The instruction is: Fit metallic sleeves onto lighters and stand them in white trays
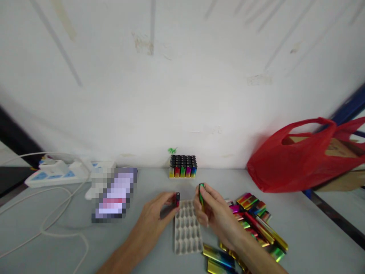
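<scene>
A pale tray (188,228) with rows of small pockets lies on the table between my hands. At its far left corner, my left hand (161,207) pinches a lighter (177,198) with a black top and a reddish body, held upright. My right hand (211,207) is closed around a shiny green lighter (201,194) above the tray's far right side; the fingers cover much of it. Behind the tray, against the wall, a block of upright lighters (183,166) shows black tops and bodies in several colours.
Shiny metallic multicoloured pieces (256,224) are heaped to the right, partly under my right forearm. A red plastic bag (273,163) with cardboard inside stands at the back right. On the left are a pixelated phone (116,194), a white power strip (57,175) and loose white cables (42,224).
</scene>
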Action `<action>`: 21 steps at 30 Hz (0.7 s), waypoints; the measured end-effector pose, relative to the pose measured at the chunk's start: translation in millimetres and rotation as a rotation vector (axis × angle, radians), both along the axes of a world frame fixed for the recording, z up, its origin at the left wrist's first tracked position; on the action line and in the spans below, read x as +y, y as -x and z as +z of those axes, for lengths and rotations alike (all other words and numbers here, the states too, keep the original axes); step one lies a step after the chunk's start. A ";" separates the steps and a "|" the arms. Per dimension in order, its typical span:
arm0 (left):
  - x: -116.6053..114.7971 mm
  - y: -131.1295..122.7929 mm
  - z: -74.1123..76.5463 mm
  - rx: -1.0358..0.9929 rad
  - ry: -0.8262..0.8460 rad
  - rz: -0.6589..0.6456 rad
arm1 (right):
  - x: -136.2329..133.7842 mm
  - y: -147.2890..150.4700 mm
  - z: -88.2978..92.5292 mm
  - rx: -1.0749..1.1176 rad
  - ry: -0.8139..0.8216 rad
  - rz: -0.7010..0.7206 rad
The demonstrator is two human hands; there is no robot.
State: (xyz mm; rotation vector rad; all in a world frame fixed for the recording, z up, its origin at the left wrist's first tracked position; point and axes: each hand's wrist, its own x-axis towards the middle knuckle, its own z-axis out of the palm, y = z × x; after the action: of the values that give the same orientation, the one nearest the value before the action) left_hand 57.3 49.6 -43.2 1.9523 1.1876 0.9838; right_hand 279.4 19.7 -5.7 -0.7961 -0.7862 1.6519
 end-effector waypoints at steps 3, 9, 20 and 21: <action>0.8 2.1 -1.2 0.009 -0.010 -0.005 | 8.2 13.8 4.4 0.142 0.130 0.057; 0.6 5.0 -7.9 0.018 -0.042 -0.020 | 7.1 25.4 1.4 0.338 0.100 0.207; 2.8 4.6 -9.6 0.017 -0.074 -0.021 | -1.5 9.5 -9.5 0.386 0.103 0.201; 3.1 4.6 -9.7 0.019 -0.077 -0.020 | -1.2 9.1 -8.0 0.392 0.103 0.204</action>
State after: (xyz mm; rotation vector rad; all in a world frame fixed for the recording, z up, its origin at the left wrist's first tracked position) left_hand 52.6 52.7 -52.8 2.0335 1.1534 1.0163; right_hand 270.3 18.4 -13.8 -0.4483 -0.5207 1.9651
